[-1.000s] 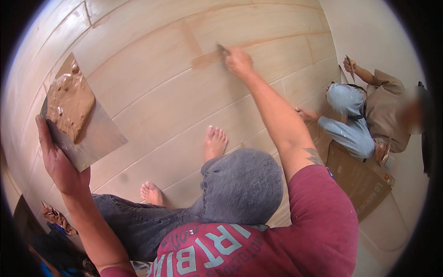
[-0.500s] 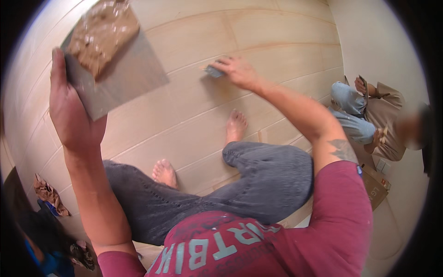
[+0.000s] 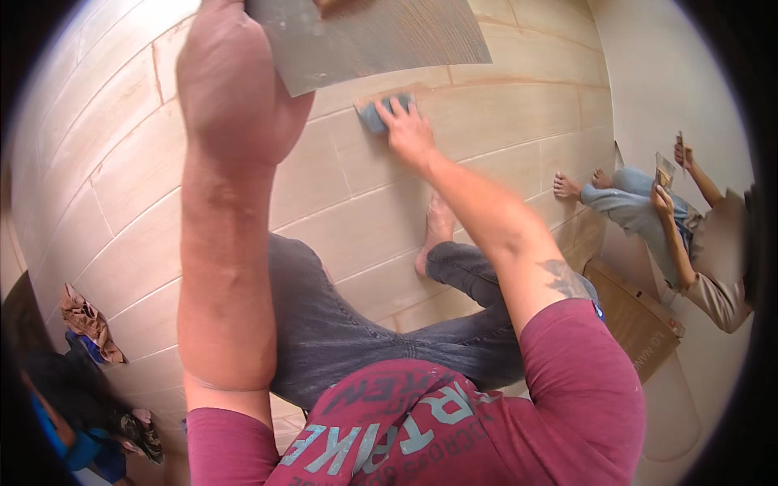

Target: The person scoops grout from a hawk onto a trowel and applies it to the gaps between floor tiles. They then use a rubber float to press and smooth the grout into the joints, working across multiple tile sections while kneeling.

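Note:
My left hand [image 3: 235, 89] grips the edge of a flat grey board [image 3: 365, 53] held up at the top of the view; its fingers are mostly hidden. A bit of brown paste [image 3: 328, 6] shows on the board, cut off by the upper edge. Below the board, my right hand [image 3: 412, 139] presses a small grey-blue spreader [image 3: 371, 117] against the pale plank-shaped floor tiles [image 3: 340, 219]. Its fingers lie over the spreader. Brown paste is smeared along the tile joint beside it.
At the right, a co-worker sits on the floor near the wall, holding a small flat tool [image 3: 664, 172] in one hand. A cardboard box [image 3: 632, 316] stands between us. Crumpled brown cloth [image 3: 91, 324] and a dark heap [image 3: 73, 397] lie at the left.
My left hand has moved up and right with the board, carrying most of the paste out of view. My right hand stays low with the spreader. The co-worker's arms have shifted.

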{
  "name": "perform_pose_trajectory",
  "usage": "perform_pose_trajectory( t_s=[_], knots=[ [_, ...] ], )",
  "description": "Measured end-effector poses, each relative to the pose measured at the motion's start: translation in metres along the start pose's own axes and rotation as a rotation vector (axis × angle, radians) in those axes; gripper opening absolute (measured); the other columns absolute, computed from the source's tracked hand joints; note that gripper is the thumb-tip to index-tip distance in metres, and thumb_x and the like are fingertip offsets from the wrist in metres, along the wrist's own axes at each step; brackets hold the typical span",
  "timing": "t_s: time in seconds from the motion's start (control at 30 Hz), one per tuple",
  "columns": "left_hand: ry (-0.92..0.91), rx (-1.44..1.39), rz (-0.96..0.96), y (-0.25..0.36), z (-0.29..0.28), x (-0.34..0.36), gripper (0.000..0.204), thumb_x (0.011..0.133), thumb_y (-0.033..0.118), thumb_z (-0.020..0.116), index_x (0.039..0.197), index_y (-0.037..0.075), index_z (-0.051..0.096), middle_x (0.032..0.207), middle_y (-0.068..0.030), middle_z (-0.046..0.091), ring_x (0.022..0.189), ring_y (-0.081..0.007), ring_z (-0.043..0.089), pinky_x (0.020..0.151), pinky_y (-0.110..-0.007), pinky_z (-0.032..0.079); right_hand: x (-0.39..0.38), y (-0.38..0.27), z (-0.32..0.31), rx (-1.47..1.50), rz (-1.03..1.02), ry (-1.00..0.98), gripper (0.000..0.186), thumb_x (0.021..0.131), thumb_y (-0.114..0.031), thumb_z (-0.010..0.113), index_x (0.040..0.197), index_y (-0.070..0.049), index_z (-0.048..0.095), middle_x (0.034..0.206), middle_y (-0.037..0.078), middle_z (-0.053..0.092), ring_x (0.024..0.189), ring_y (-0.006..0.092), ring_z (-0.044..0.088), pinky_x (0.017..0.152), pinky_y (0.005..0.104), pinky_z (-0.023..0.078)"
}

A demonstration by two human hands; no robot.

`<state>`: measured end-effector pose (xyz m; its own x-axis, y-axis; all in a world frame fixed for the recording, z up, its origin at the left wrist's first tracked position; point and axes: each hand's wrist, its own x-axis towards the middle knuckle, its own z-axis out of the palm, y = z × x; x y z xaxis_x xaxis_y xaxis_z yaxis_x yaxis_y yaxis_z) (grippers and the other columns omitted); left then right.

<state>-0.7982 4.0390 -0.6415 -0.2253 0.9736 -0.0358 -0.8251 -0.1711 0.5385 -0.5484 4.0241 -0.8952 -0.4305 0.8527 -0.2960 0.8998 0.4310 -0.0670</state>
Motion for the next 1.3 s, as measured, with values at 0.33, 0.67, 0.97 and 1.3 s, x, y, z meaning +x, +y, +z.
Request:
perform_pose_trajectory(
  t_s=[0.33,0.67,0.97,1.3],
  knots=[
    [0.058,0.002,0.021,0.004,-0.017,0.015,0.052,0.115,0.034,0.024,0.142,-0.004,0.047,0.138,-0.0192,0.06,0.127,-0.029,0.059,0.116,-0.041,0.042,0.004,-0.072,0.031,-0.079,-0.036,-0.057,0.06,0.092,-0.012,0.051,0.151,-0.025,0.05,0.156,0.01,0.048,0.135,0.0449,0.051,0.098,0.0583,0.049],
    [0.052,0.153,0.14,0.007,-0.041,0.012,0.051,0.115,0.034,0.024,0.14,-0.006,0.044,0.134,-0.0196,0.059,0.123,-0.027,0.06,0.113,-0.04,0.047,0.039,0.13,0.038,0.134,0.748,-0.108,0.052,0.092,-0.017,0.05,0.143,-0.021,0.06,0.125,0.017,0.071,0.116,0.0381,0.068,0.096,0.0502,0.055],
    [-0.121,0.059,0.102,0.01,-0.052,0.013,0.051,0.115,0.033,0.025,0.14,-0.006,0.045,0.136,-0.0193,0.058,0.125,-0.0275,0.059,0.115,-0.04,0.045,0.046,-0.037,0.035,0.259,0.447,-0.199,0.033,0.092,-0.019,0.053,0.115,-0.011,0.074,0.112,0.018,0.075,0.108,0.0391,0.071,0.091,0.0519,0.057],
    [0.049,0.191,0.208,0.018,-0.03,-0.014,0.051,0.115,0.033,0.024,0.14,-0.006,0.045,0.136,-0.0197,0.058,0.126,-0.0271,0.058,0.114,-0.04,0.045,0.001,-0.055,0.029,0.35,0.15,0.054,0.056,0.084,-0.012,0.049,0.139,-0.018,0.063,0.136,0.016,0.065,0.127,0.0403,0.058,0.105,0.0524,0.046]
  ],
)
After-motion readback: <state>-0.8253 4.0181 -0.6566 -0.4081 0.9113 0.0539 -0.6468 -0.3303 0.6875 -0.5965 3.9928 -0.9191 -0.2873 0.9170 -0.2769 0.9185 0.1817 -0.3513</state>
